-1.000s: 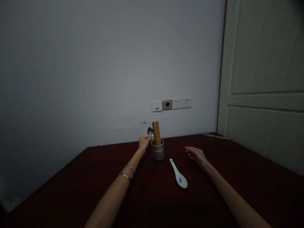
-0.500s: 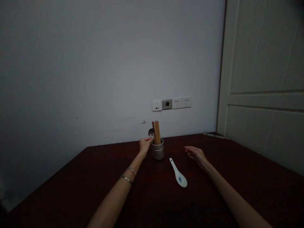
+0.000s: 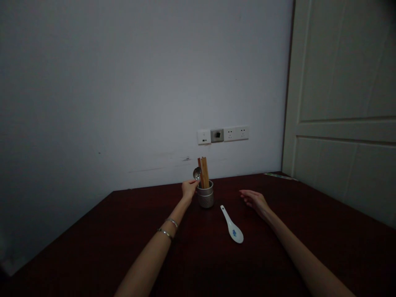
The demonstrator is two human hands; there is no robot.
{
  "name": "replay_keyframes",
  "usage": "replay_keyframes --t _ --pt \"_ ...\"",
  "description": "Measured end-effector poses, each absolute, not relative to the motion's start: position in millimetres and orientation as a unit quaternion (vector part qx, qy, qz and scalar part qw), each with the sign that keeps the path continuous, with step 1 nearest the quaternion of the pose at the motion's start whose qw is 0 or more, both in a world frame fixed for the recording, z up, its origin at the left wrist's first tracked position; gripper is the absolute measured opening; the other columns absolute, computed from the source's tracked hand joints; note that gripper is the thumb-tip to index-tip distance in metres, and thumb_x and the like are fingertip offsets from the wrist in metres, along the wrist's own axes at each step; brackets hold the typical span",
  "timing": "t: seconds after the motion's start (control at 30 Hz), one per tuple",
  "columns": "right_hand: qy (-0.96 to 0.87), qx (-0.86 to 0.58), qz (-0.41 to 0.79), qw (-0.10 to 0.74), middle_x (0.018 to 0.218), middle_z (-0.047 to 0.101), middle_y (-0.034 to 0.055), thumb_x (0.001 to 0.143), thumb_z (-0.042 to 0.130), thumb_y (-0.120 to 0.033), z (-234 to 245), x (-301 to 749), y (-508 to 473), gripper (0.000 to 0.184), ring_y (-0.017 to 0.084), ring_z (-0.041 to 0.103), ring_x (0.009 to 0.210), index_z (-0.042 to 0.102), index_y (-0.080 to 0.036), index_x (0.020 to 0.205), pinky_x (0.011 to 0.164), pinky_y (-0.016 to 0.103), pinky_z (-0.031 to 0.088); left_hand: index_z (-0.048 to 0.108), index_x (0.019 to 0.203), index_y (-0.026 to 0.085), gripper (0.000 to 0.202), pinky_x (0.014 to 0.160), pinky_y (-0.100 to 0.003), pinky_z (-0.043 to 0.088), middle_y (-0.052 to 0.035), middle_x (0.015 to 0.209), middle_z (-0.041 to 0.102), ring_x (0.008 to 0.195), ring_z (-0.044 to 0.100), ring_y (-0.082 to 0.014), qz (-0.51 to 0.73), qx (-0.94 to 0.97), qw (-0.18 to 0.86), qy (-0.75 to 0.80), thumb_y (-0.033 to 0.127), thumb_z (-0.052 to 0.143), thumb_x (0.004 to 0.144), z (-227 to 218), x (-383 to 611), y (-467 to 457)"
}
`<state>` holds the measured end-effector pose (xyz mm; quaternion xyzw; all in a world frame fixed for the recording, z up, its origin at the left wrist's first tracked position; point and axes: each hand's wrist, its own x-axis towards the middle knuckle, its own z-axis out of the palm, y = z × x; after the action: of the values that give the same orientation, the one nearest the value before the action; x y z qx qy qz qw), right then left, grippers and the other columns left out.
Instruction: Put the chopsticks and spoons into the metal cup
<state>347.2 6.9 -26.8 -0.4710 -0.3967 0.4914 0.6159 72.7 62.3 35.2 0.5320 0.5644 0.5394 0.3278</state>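
Observation:
A small metal utensil holder (image 3: 206, 197) stands on the dark red table (image 3: 93, 247) near the wall. Wooden chopsticks (image 3: 203, 172) and a metal spoon (image 3: 196, 173) stick up out of it. My left hand (image 3: 188, 188) is at the holder's left rim, fingers pinched on the metal spoon's handle. A white ceramic spoon (image 3: 232, 226) with a blue mark lies on the table to the right of the holder. My right hand (image 3: 255, 199) rests flat on the table beyond that spoon, fingers stretched out, holding nothing.
The grey wall behind the table carries a row of sockets (image 3: 223, 135). A pale door (image 3: 346, 123) stands at the right. A thin flat strip (image 3: 280, 176) lies at the table's far right corner.
My left hand has sunk slightly beside the holder and the metal spoon sits a little lower in it. The right hand has barely moved.

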Motion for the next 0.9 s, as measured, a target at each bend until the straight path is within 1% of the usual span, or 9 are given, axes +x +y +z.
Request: replay_keyframes --t 0.23,0.4,0.57,0.77,0.9 --pt "-0.402 -0.473 0.492 0.611 0.071 0.063 0.0029 0.061 0.067 -0.028 -28.7 348.2 8.5 0.024 0.006 0.050 0.051 0.067 -0.015 0.081 0.044 0.015 0.038 0.068 0.080 0.008 0.023 0.033 -0.018 0.027 0.0036 0.041 0.049 0.032 0.040 -0.0060 0.513 0.526 0.360 0.575 0.023 0.065 0.063 37.6 72.1 65.4" --pt "-0.402 -0.476 0.489 0.610 0.070 0.064 0.0030 0.061 0.066 -0.028 -28.6 347.8 8.4 0.023 0.006 0.050 0.051 0.068 -0.015 0.080 0.043 0.015 0.038 0.066 0.075 0.010 0.017 0.033 -0.018 0.025 0.0053 0.037 0.044 0.032 0.038 -0.0061 0.502 0.530 0.379 0.569 0.021 0.063 0.063 40.2 72.9 63.4" --pt "-0.402 -0.484 0.481 0.611 0.069 0.064 0.0032 0.062 0.065 -0.026 -26.7 346.8 7.1 0.021 0.006 0.050 0.050 0.068 -0.015 0.079 0.042 0.015 0.037 0.065 0.071 0.010 0.013 0.033 -0.017 0.025 0.0055 0.037 0.043 0.032 0.037 -0.0058 0.499 0.521 0.390 0.571 0.020 0.063 0.062 41.2 73.7 61.3" --pt "-0.403 -0.482 0.484 0.609 0.070 0.063 0.0033 0.062 0.065 -0.026 -24.2 345.7 4.8 0.022 0.006 0.050 0.051 0.068 -0.015 0.080 0.043 0.014 0.038 0.065 0.080 0.011 0.022 0.034 -0.017 0.026 0.0046 0.042 0.047 0.035 0.040 -0.0055 0.508 0.508 0.404 0.567 0.022 0.066 0.061 42.6 74.0 58.1" --pt "-0.399 -0.489 0.483 0.607 0.069 0.063 0.0029 0.062 0.065 -0.026 -22.7 344.8 3.8 0.022 0.006 0.050 0.050 0.067 -0.015 0.080 0.042 0.014 0.038 0.065 0.084 0.010 0.027 0.034 -0.017 0.027 0.0047 0.044 0.048 0.036 0.040 -0.0052 0.512 0.504 0.407 0.564 0.025 0.067 0.061 42.8 74.4 56.1"
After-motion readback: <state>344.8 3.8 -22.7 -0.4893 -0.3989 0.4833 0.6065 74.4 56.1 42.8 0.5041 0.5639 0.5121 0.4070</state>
